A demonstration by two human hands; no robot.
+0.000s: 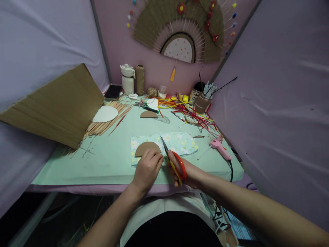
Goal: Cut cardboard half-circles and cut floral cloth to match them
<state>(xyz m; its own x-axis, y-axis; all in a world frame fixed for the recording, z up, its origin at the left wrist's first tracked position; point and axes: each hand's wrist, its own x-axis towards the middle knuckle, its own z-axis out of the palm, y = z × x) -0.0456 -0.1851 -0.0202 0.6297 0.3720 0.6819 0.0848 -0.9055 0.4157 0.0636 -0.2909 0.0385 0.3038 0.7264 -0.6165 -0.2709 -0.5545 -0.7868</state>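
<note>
A piece of light green floral fabric (177, 142) lies flat near the table's front edge. On its left part rests a brown cardboard half-disc (146, 149). My left hand (149, 168) is closed at the half-disc's right corner, its fingertips pinching the fabric's near edge. In my right hand (174, 166) are scissors (183, 168) with red and yellow handles. Their blades point away from me over the fabric, close beside my left fingertips. Whether the blades touch the fabric I cannot tell.
A pink glue gun (221, 149) lies at the right. Behind are red and yellow pipe cleaners (197, 116), green-handled pliers (150, 108), a protractor (162, 119) and a second cardboard half-disc (148, 114). Thin wooden sticks (102, 125) and a large cardboard sheet (59, 99) occupy the left.
</note>
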